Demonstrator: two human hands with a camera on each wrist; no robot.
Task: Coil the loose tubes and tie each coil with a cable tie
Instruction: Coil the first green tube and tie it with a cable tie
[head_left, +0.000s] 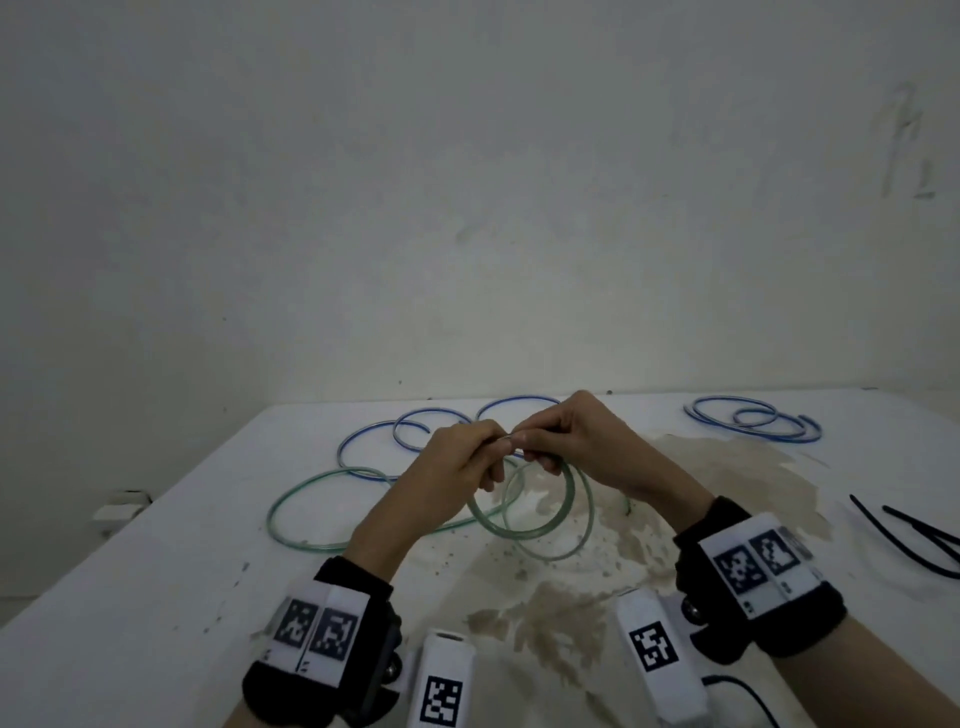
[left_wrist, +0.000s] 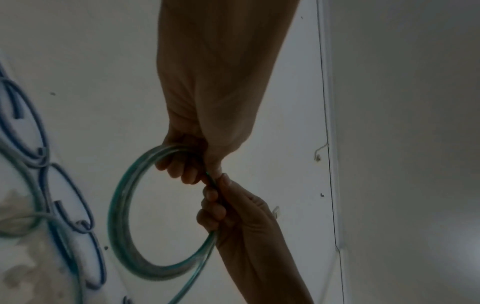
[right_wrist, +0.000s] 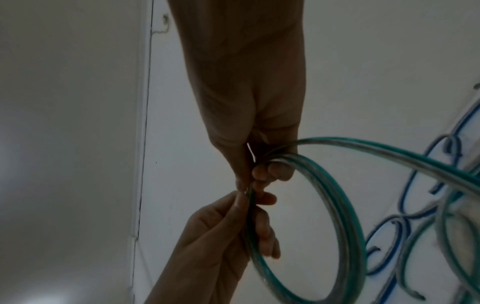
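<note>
where both hands (head_left: 511, 447) meet, green tube (head_left: 524, 530)

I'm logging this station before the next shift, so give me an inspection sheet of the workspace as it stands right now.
Surface: white table, with a large brownish stain at centre right.
Job's things: green tube partly coiled in the air, its tail trailing on the table; loose blue tubes behind the hands; blue coil at far right; black cable ties at the right edge.
Clutter: nothing seen.
Grippers: left hand and right hand both pinch the green tube where the loops meet.
Cables: black lead at the bottom edge.
Surroundings: bare white wall, scuffed at upper right.
</note>
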